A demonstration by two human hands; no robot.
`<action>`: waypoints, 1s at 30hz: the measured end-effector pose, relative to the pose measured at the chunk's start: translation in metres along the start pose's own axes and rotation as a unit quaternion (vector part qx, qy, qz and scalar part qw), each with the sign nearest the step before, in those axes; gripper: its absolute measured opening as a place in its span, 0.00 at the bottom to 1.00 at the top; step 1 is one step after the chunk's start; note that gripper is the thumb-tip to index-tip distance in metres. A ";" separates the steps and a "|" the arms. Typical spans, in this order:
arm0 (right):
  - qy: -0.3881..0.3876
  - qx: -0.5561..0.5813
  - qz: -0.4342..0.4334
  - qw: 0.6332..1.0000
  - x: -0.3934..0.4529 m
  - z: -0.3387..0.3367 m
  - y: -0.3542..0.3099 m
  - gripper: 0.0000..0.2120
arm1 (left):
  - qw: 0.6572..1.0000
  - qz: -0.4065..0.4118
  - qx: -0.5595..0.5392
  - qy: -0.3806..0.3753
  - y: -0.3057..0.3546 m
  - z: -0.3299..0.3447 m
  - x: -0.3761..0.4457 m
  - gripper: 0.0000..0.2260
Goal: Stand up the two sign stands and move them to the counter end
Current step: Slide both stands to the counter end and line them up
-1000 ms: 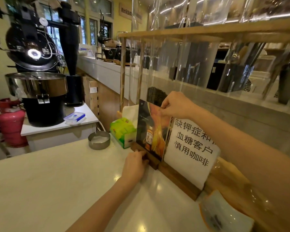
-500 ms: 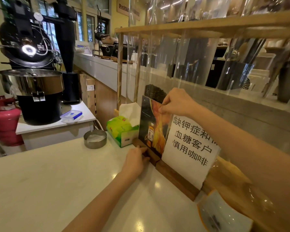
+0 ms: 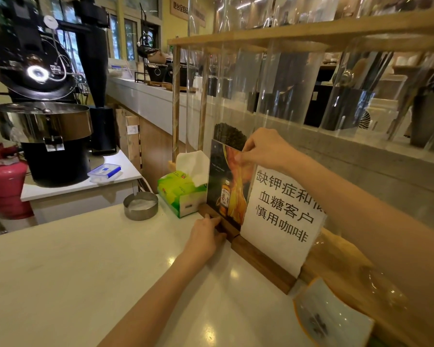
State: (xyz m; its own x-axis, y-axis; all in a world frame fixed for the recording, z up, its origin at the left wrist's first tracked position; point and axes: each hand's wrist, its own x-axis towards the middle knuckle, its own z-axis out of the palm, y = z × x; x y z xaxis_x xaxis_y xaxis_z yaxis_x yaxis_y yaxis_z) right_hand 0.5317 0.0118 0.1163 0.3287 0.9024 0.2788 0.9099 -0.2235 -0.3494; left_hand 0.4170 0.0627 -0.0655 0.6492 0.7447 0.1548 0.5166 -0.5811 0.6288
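Counter (image 3: 60, 284) runs pale and glossy under both forearms. Nearest stands the white sign stand (image 3: 281, 216) upright in its wooden base, printed in black: 缺钾症和…血糖客户 慎用咖啡 (the first line's end is hidden by the arm). Its base end touches the base of the dark poster sign stand (image 3: 226, 186), also upright, which shows an amber bottle. Left hand (image 3: 206, 236) presses its fingertips against the front of that poster stand's wooden base; right hand (image 3: 263, 149) pinches the poster's top edge between thumb and fingers. Compared with a second ago, both grips are unchanged, and the poster stand seems to sit slightly closer to the green tissue box (image 3: 179, 194), now almost touching it. Left of the box sits a round metal ashtray (image 3: 140, 205). Beyond, a black roaster (image 3: 40, 96) stands beside a red gas cylinder (image 3: 5, 181).
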 end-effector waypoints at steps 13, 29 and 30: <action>-0.003 0.001 0.008 1.000 -0.084 -0.045 0.011 0.13 | 0.990 0.121 0.073 -0.021 0.028 0.007 -0.040 0.18; 0.114 -0.009 0.027 0.993 -0.099 -0.019 0.024 0.09 | 0.989 0.099 0.106 -0.024 0.044 0.010 -0.052 0.17; 0.115 -0.007 0.027 0.993 -0.099 -0.019 0.024 0.09 | 0.989 0.100 0.107 -0.024 0.044 0.010 -0.051 0.18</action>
State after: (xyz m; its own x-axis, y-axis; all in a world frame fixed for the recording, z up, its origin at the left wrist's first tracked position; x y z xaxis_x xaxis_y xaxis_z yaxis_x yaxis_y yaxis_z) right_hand 0.5256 -0.0896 0.0978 0.4254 0.7807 0.4578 0.8921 -0.2768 -0.3570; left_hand 0.4125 -0.0041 -0.0531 0.7734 0.5940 0.2215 0.4773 -0.7755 0.4132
